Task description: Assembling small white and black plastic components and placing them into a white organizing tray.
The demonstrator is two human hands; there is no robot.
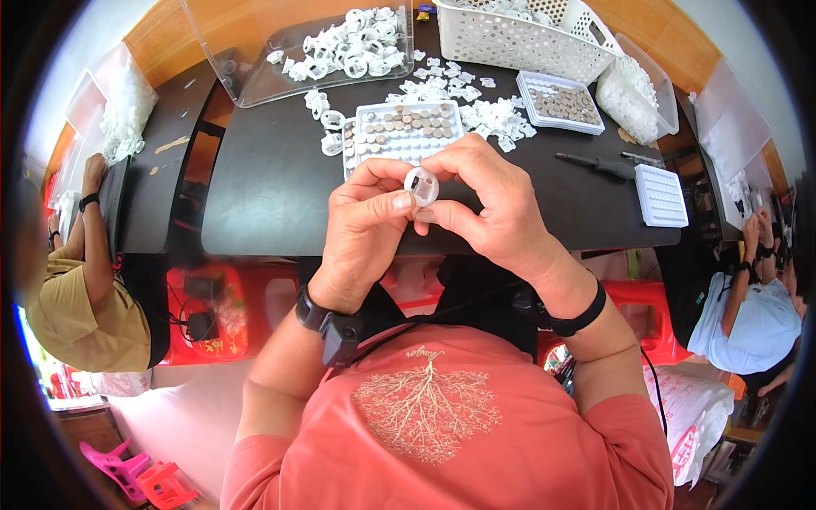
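Pinching white ring (422,185) between both hands (433,217)

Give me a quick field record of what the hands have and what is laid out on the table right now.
left hand: pinches the small white ring with thumb and fingers
right hand: grips the same ring from the other side
in front of the hands: white tray with rows of small round metal discs
table: dark, scattered with loose white plastic parts
far right: second disc tray, white basket
right edge: dark pen-like tool, empty white grid tray
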